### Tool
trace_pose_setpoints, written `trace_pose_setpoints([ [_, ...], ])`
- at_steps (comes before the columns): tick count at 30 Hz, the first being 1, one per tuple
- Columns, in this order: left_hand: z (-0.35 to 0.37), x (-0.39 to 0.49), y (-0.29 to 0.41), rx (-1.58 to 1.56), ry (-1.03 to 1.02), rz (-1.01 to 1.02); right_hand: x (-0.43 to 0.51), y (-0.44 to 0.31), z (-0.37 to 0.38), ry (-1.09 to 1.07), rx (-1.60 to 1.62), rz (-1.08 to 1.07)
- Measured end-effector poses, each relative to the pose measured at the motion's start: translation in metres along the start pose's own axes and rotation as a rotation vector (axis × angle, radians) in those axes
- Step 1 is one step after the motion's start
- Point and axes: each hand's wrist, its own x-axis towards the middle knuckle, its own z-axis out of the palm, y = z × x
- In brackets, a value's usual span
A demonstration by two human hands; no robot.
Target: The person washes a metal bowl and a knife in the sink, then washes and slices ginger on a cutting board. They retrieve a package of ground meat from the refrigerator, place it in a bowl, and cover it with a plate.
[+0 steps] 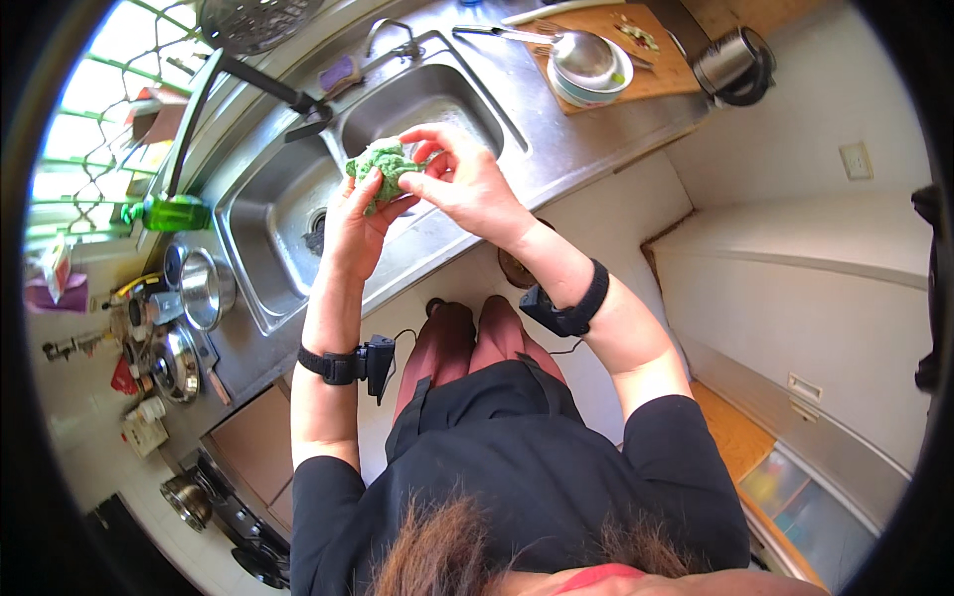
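My left hand [359, 223] holds a lumpy, pale-green item [384, 165] from below and the left, its thumb pressed on the near side. It may be a crumpled cloth or a vegetable; I cannot tell which. At the item's right edge, my right hand [466, 179] pinches it between thumb and curled fingers. Both hands are raised above a two-basin steel sink [514, 119]. Under them lies the divider between the basins, partly hidden. A dark strainer [316, 232] sits in the left basin's drain. The faucet [406, 46] stands behind the right basin.
A purple sponge [339, 74] lies by the faucet. On the right, a wooden cutting board [663, 74] carries stacked bowls [581, 93] under a steel ladle [585, 56], near an electric kettle [734, 67]. Leftward are a green bottle [175, 214], a steel pot [203, 290] and a knife [218, 386].
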Motion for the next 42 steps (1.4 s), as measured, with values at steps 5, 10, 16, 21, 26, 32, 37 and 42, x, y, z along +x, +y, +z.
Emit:
trace_pose_setpoints([
  [5, -0.021, -0.018, -0.005, -0.202, 0.065, -0.004, 0.020, -0.004, 0.042, -0.285, 1.046, 0.219],
  [10, -0.059, -0.044, 0.010, -0.306, -0.041, 0.112, 0.024, 0.018, 0.068, -0.489, 0.901, 0.345],
  [16, -0.093, -0.063, 0.057, -0.047, 0.237, 0.188, 0.016, 0.030, 0.087, -0.142, 0.248, 0.270],
  [21, -0.062, -0.067, 0.049, -0.363, -0.005, 0.149, 0.004, 0.026, 0.176, 0.075, 0.161, 0.006],
  [26, -0.086, -0.083, 0.071, -0.291, -0.112, 0.179, 0.002, 0.013, 0.157, 0.046, 0.661, 0.348],
  [32, -0.117, -0.063, 0.063, -0.761, -0.411, -0.062, -0.010, -0.006, 0.192, -0.069, 0.943, 0.323],
  [37, -0.140, -0.069, 0.064, -0.479, 0.068, 0.034, -0.005, -0.006, 0.201, 0.004, 0.030, -0.230],
  [42, -0.148, -0.083, 0.054, -0.944, -0.189, -0.023, -0.005, -0.010, 0.232, -0.369, -0.920, -0.335],
])
